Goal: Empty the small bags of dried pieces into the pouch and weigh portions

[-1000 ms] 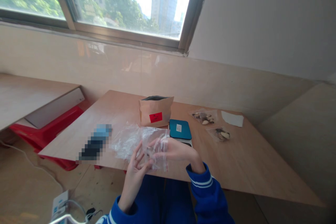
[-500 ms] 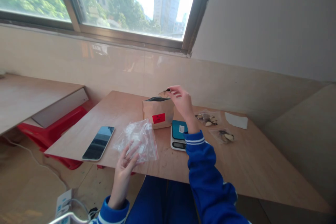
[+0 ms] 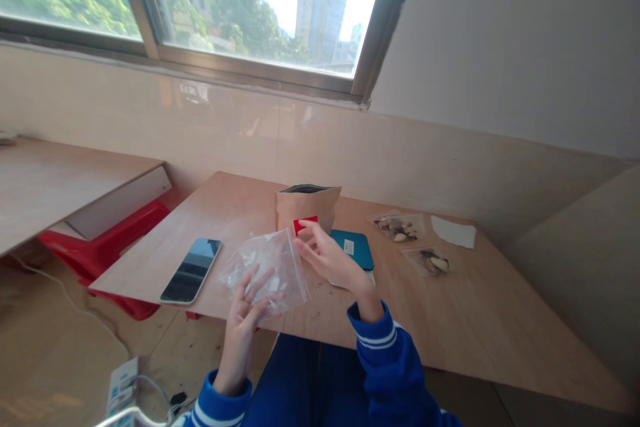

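My left hand (image 3: 244, 313) holds a clear zip-lock bag (image 3: 273, 267) from below, thumb and fingers visible against the plastic. My right hand (image 3: 333, 260) is by the bag's red-edged zip side, thumb and forefinger apart, with nothing visible between them; whether it touches the plastic I cannot tell. Behind both hands stands a brown paper pouch (image 3: 285, 208) with its top gaping and a red label (image 3: 306, 221), partly hidden by my right hand. A small kitchen scale with a teal top (image 3: 361, 250) sits to the right, its front covered by my right hand and wrist.
Two clear bags of dried pieces, a fuller one (image 3: 397, 227) and a smaller one (image 3: 433, 261), lie right of the scale near a torn white paper (image 3: 454, 232). A phone (image 3: 191, 271) lies at the left. Beyond the table is a red stool (image 3: 107, 250).
My right hand has come down from the pouch's mouth, where it held a dark, pale-brown piece, to the zip-lock bag's edge. The piece no longer shows. My left hand stays on the bag.
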Demonstrator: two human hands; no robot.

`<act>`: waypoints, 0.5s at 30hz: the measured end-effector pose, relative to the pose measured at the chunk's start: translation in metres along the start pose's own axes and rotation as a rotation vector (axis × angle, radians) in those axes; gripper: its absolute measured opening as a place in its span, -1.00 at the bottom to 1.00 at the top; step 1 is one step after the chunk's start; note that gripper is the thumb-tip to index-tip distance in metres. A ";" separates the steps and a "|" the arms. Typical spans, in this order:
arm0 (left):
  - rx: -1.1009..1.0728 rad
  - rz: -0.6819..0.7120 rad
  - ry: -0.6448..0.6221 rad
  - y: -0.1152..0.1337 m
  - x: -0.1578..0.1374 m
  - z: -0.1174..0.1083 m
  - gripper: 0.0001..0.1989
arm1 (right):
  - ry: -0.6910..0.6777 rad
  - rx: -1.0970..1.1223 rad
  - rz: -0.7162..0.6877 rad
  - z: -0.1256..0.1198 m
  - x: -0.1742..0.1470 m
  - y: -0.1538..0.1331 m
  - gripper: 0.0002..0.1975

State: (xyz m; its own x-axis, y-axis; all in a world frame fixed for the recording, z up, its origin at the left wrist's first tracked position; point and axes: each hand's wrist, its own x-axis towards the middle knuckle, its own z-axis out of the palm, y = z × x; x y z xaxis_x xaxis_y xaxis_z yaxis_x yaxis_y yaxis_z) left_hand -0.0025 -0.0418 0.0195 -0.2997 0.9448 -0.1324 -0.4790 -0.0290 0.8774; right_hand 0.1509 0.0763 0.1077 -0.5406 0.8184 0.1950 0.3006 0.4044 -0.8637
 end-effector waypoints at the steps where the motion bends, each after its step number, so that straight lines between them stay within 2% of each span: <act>1: -0.003 -0.013 -0.011 -0.001 0.000 0.000 -0.24 | -0.066 0.077 0.063 0.007 -0.010 0.004 -0.44; 2: -0.005 -0.028 -0.024 -0.003 0.001 0.000 -0.24 | -0.088 0.141 0.115 0.013 -0.017 0.009 -0.38; 4: 0.014 -0.052 -0.037 -0.008 0.003 -0.001 -0.29 | -0.012 0.213 0.199 0.023 -0.027 0.020 -0.35; 7: 0.176 -0.011 0.016 -0.014 0.010 -0.001 -0.48 | 0.135 0.227 0.268 0.033 -0.032 0.036 -0.56; 9: 0.334 0.057 0.045 -0.015 0.017 0.002 -0.56 | 0.144 0.245 0.255 0.036 -0.032 0.042 -0.68; 11: 0.455 0.128 0.071 -0.013 0.024 0.005 -0.53 | 0.135 0.289 0.240 0.036 -0.033 0.047 -0.72; 15: 0.595 0.214 0.150 -0.009 0.036 0.009 -0.46 | 0.101 0.364 0.280 0.031 -0.037 0.061 -0.65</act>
State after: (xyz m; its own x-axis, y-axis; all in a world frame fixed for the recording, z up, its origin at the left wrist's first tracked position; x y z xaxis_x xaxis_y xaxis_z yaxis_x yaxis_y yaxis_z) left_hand -0.0016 -0.0049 0.0115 -0.4706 0.8810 0.0483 0.1302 0.0152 0.9914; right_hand 0.1647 0.0577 0.0331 -0.3930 0.9187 -0.0400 0.1194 0.0078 -0.9928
